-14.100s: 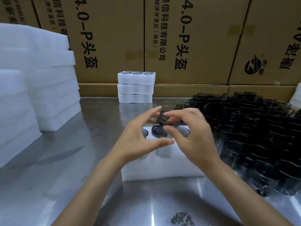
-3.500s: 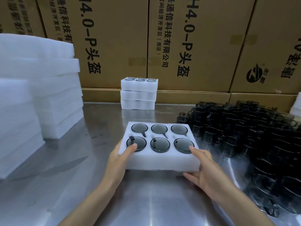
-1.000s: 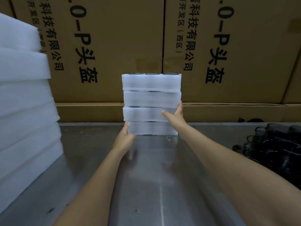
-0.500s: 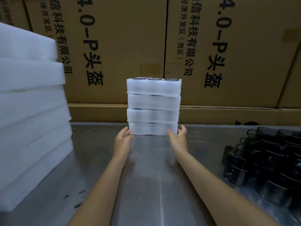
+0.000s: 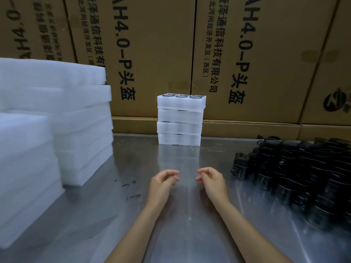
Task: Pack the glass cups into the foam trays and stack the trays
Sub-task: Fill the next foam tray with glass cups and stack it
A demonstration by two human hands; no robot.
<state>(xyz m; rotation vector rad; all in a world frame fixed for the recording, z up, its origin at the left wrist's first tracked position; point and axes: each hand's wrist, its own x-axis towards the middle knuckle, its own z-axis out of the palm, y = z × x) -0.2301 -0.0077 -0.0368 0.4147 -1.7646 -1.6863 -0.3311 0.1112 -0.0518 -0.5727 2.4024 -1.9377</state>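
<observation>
Two bare forearms reach forward over the steel bench [image 5: 106, 211], side by side and nearly parallel, the wrists straight. The left hand [image 5: 163, 180] hangs just above the bench with its fingers loosely curled toward the right, thumb on top, holding nothing. The right hand [image 5: 210, 178] mirrors it, fingers loosely curled toward the left, also holding nothing. A small gap lies between the two sets of fingertips; they do not touch.

Four filled foam trays [image 5: 180, 120] stand stacked at the far edge of the bench, well apart from both hands, against the cardboard boxes [image 5: 152, 54]. Dark cup rims show in the top tray [image 5: 181, 101]; the upper trays sit slightly offset from the lower ones. Loose dark glass cups [image 5: 296, 173] crowd the right side of the bench, near the right forearm but not touching it. Two piles of blank foam [image 5: 57, 114] stand at the left, well clear of the left arm.
</observation>
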